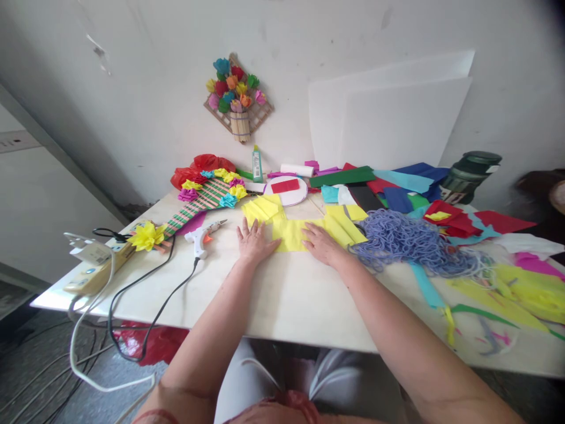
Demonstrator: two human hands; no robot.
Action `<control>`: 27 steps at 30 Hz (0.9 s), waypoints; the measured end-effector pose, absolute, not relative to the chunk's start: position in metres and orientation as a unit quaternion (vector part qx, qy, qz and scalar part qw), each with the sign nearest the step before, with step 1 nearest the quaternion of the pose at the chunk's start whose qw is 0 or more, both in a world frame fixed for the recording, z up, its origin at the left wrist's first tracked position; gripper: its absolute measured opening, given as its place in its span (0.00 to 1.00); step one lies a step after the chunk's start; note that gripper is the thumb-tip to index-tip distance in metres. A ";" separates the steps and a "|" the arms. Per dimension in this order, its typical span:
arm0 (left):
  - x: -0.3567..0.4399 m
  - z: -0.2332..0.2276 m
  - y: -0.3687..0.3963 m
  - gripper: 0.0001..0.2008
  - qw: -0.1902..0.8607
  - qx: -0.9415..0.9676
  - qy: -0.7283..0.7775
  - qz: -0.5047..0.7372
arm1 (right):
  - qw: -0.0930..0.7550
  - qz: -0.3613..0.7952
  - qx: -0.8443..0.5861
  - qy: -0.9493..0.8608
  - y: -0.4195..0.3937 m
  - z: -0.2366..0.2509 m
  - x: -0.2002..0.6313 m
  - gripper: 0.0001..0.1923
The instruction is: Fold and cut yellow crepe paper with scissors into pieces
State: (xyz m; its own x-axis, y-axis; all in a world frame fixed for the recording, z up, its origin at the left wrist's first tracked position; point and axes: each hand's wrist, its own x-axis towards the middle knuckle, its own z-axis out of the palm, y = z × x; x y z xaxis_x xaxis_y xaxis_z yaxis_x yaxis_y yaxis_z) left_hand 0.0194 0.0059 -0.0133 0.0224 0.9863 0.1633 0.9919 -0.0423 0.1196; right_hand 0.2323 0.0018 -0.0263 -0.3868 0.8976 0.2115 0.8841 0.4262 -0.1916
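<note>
A sheet of yellow crepe paper [291, 234] lies flat on the table in front of me. My left hand [256, 242] rests palm down at its left side, fingers spread, the thumb touching the paper's edge. On the right side of the sheet, my right hand [323, 242] lies flat with its fingertips on the paper. More folded yellow paper [265, 207] sits just beyond my left fingers. Another layered yellow piece [342, 227] is beside my right hand, close to a heap of blue-purple yarn [397, 241].
A white glue gun [202, 238] with a black cord lies left, near a power strip [95, 274]. A flower-trimmed woven fan shape [198, 203] is behind it. Coloured paper scraps [481, 221] and a dark green bottle [468, 176] stand right. A glue bottle [256, 165] is at the back.
</note>
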 end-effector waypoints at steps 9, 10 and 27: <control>0.020 -0.012 0.006 0.40 0.005 -0.706 -0.699 -0.111 | 0.152 0.024 -0.529 -0.835 0.002 -0.027 0.233 0.24; 0.020 -0.012 0.006 0.40 0.003 -0.705 -0.701 -0.111 | 0.149 0.025 -0.529 -0.835 0.002 -0.027 0.233 0.24; 0.021 -0.012 0.008 0.40 0.000 -0.696 -0.709 -0.114 | 0.145 0.021 -0.522 -0.840 0.000 -0.025 0.232 0.24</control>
State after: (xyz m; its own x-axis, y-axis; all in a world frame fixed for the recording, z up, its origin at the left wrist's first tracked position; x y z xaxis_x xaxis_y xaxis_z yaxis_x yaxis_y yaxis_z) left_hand 0.0208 0.0084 -0.0124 -0.0306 0.9869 0.1587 0.9868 0.0045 0.1621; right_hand 0.2322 0.0004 -0.0249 -0.4130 0.8835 0.2210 0.8711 0.4540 -0.1871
